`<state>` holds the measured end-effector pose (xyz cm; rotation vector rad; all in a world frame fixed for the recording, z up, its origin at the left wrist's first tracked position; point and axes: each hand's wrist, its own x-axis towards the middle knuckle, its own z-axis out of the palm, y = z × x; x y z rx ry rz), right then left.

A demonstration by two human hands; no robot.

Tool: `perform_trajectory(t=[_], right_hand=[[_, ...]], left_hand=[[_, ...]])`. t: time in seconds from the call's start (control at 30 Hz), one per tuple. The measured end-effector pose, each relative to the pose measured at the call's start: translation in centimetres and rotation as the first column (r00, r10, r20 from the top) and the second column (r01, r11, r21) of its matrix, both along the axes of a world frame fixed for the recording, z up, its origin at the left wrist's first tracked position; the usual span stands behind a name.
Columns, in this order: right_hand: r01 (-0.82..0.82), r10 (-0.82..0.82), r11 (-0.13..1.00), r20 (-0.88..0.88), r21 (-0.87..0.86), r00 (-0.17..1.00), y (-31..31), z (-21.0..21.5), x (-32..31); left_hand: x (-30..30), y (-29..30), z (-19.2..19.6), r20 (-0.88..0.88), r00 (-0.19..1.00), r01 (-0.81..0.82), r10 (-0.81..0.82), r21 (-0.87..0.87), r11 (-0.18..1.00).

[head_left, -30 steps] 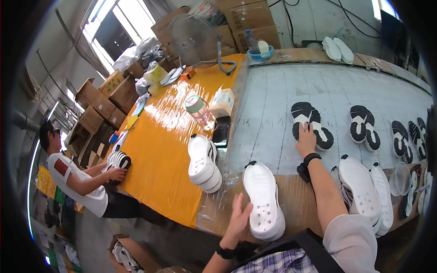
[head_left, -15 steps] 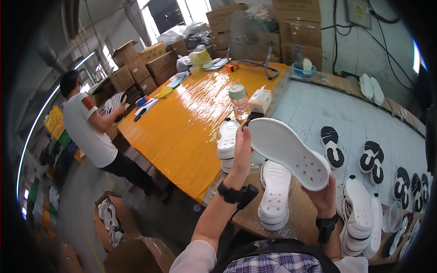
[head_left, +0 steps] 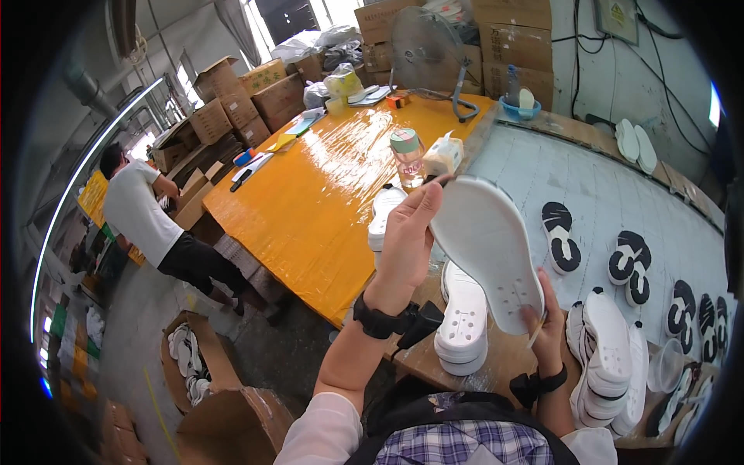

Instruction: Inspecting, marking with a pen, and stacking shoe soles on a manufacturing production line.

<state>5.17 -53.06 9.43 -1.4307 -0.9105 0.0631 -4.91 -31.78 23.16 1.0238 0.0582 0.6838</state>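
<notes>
Two hands held one white foam shoe sole (head_left: 488, 256) aloft: left hand (head_left: 407, 232) fingers pinched far edge, right hand (head_left: 542, 325) fingers pinched near end beside thin stick (head_left: 536, 332). Might slip onto white sole stack (head_left: 463, 329) below.

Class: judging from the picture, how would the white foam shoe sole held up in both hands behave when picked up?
The white foam shoe sole is probably light, since the left hand and right hand lift it by fingertips. It looks fairly stiff, spanning both hands without sagging.
</notes>
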Motion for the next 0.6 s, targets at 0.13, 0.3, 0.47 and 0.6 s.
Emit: perform_trajectory(t=[0.13, 0.3, 0.47, 0.6], right_hand=[[-0.037, 0.059, 0.994, -0.221, 0.105, 0.974, 0.2, 0.1, -1.3], [0.257, -0.253, 0.966, 0.238, 0.012, 0.938, 1.2, -0.6, -1.8], [0.37, -0.375, 0.922, 0.477, 0.109, 0.795, 1.4, -2.2, -1.7], [0.367, -0.411, 0.911, 0.461, 0.187, 0.786, 1.5, -3.1, -1.6]], left_hand=[[-0.1, -2.9, 0.5, 0.053, 0.989, -0.137, 0.135, 0.04, 0.99], [-2.0, -4.7, -0.2, 0.199, 0.956, -0.263, 0.214, 0.269, 0.926], [-2.6, -5.7, -0.9, 0.282, 0.937, -0.285, 0.205, 0.281, 0.916], [-2.8, -6.2, -0.7, 0.253, 0.948, -0.247, 0.194, 0.201, 0.948]])
